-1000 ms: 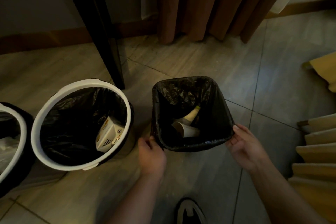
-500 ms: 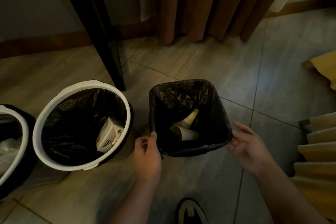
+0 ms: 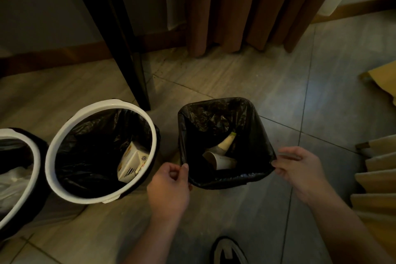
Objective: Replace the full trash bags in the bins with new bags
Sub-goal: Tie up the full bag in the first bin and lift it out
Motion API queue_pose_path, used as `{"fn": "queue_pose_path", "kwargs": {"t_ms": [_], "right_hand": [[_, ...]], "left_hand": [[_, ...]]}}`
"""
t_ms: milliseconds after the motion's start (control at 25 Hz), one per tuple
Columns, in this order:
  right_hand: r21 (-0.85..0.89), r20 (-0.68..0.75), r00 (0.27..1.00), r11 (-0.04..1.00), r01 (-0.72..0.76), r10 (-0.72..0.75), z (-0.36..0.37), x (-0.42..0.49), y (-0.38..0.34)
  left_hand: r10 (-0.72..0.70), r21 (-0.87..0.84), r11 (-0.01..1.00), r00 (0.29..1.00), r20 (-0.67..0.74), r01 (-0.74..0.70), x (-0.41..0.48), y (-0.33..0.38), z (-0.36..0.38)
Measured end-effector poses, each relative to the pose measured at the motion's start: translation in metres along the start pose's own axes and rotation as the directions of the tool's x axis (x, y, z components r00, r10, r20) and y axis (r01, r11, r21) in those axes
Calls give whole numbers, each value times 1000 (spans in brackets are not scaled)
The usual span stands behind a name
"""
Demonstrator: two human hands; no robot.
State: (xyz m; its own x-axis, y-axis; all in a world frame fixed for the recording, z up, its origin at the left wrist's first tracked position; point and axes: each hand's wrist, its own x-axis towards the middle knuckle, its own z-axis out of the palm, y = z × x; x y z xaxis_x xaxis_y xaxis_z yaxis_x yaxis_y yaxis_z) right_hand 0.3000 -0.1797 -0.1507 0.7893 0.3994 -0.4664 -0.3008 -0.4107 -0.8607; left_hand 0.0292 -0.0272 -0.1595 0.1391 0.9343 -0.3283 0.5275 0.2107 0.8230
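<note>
Left hand [image 3: 169, 186], right hand [image 3: 300, 169], both pinching one black bag [image 3: 214, 118]; two white-rimmed bins [image 3: 111, 105] [image 3: 35, 152] beside it

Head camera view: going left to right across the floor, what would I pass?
Cut-off white-rimmed bin → round white-rimmed bin → left hand → black bag lining a square bin → right hand → stacked cardboard.

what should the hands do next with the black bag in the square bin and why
Probably lift the edge of the bag up off the rim and gather it shut. The left hand and right hand pinch its near corners, it is still folded over the rim, and a paper cup lies inside.
</note>
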Motion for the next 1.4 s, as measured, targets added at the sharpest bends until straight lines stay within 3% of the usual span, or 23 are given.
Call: {"fn": "queue_pose_path", "kwargs": {"t_ms": [80,120,200,280,440,520,640,720,800,880,960,1080,1240,1400], "right_hand": [[-243,-52,987,960,137,-153,10,-6,-9],[-423,-42,968,883,206,-246,15,-10,-13],[-710,54,916,630,316,-399,25,-17,-17],[-756,89,902,561,338,-422,33,-20,-19],[-571,-7,949,780,254,-315,35,-16,-22],[-509,-28,969,838,197,-244,36,-16,-26],[-163,-17,999,986,43,-47,43,-12,-39],[-94,5,1000,995,26,-25,41,-7,-47],[-171,24,999,985,33,-29,35,-2,-58],[-365,32,999,931,30,-20,32,9,-70],[-415,33,999,909,-19,36,40,33,-85],[-281,103,977,948,-152,187,63,67,-103],[-46,37,988,988,-147,149,76,93,-104],[49,-16,996,995,-90,91,75,108,-105]], "left_hand": [[138,188,974,990,-41,-128,-3,9,-1],[200,278,943,979,-37,-183,-5,14,-2],[250,387,893,968,-3,-229,-6,23,-2],[263,451,857,964,33,-249,-5,30,-3],[373,613,686,913,167,-393,-3,39,-4],[352,565,739,925,143,-369,-1,42,-4],[198,390,893,975,103,-223,4,46,-4],[90,188,976,992,93,-107,9,47,-6],[52,43,998,996,67,-55,15,49,-8],[112,67,991,991,76,-117,25,58,-9],[155,245,950,973,173,-195,41,71,-3],[12,313,944,958,287,-106,72,95,15],[-276,41,960,926,257,275,118,104,22],[-237,-8,970,959,153,242,132,94,25]]}}
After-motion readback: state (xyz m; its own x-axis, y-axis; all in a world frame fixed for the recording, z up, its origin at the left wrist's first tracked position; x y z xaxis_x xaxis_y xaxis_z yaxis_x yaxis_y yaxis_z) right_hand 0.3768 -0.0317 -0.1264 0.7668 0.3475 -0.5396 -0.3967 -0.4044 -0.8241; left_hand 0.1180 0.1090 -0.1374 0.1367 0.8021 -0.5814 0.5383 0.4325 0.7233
